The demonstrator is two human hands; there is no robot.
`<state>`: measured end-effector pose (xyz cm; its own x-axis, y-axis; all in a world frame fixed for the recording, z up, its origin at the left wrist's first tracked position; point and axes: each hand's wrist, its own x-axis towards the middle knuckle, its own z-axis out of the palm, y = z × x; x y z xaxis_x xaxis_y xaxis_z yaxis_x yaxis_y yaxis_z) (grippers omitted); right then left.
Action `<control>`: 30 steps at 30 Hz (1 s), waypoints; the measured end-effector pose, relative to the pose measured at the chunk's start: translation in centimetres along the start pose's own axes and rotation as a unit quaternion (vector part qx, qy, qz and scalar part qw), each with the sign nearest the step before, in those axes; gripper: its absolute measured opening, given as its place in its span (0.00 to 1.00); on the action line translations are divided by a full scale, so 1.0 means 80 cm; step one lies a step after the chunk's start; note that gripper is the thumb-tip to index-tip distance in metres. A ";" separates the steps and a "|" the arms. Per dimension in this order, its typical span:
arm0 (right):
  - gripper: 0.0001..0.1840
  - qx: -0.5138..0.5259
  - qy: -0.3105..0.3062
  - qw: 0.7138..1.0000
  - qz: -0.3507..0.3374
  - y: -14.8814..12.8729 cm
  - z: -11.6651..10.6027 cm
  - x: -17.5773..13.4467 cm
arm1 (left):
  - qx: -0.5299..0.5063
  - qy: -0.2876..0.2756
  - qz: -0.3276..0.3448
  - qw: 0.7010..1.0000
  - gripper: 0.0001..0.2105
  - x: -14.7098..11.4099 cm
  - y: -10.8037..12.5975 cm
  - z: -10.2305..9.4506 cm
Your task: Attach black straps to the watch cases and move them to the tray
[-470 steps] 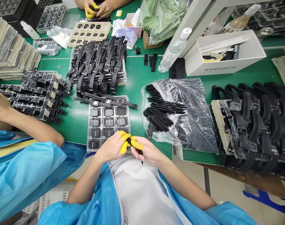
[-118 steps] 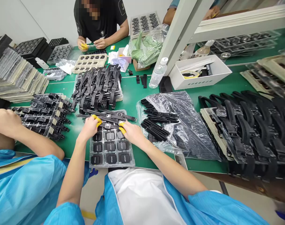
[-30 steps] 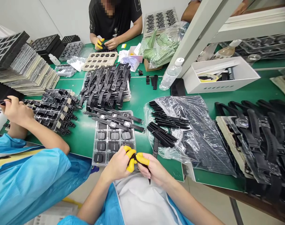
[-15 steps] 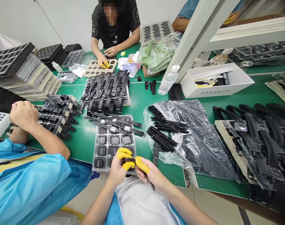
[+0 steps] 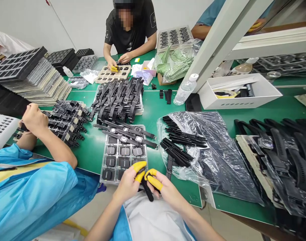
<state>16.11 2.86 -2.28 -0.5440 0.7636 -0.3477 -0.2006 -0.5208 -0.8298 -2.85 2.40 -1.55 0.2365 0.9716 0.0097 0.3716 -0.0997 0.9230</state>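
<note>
Yellow finger cots cover fingertips on both of my hands. My left hand (image 5: 129, 180) is closed, pinching a black watch strap (image 5: 147, 192) whose free end hangs down between the hands. Close beside it, my right hand (image 5: 161, 185) is curled round a dark part that looks like more of the same watch; the fingers hide most of it. Beneath and beyond my hands lies a clear tray (image 5: 102, 179) of square black watch bodies in compartments. Several strapped watches (image 5: 125, 132) rest across its far end.
Right of my hands, a plastic bag (image 5: 213, 150) holds black straps (image 5: 176, 152). Watches are piled on trays ahead (image 5: 117, 100) and far right (image 5: 281, 144). A bottle (image 5: 185, 89) and white box (image 5: 243, 97) stand behind. Co-workers sit at left (image 5: 37, 187) and opposite (image 5: 130, 33).
My hands have turned the piece: its dark edge lay level between the fingertips, and now a strap hangs down between them. The head view has shifted slightly. The left co-worker's raised hand has lowered slightly.
</note>
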 end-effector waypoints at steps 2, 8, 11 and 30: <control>0.28 -0.003 -0.025 1.000 0.004 -0.001 0.003 0.001 | 0.072 -0.031 0.057 0.995 0.24 -0.003 -0.002 0.005; 0.26 0.072 -0.008 0.997 0.027 0.008 0.001 0.004 | 0.144 -0.074 0.094 0.982 0.27 -0.005 -0.004 -0.002; 0.26 0.132 -0.003 0.991 0.028 0.009 0.005 0.004 | 0.130 -0.053 0.094 0.986 0.28 -0.006 -0.004 0.002; 0.21 0.141 -0.022 0.987 0.078 0.003 0.011 0.008 | 0.306 -0.132 0.160 0.929 0.25 -0.013 0.006 -0.023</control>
<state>15.00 2.88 -2.34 -0.6191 0.6521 -0.4376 -0.3272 -0.7207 -0.6111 -4.60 1.75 -0.42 0.6046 0.7928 0.0769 0.6659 -0.5561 0.4973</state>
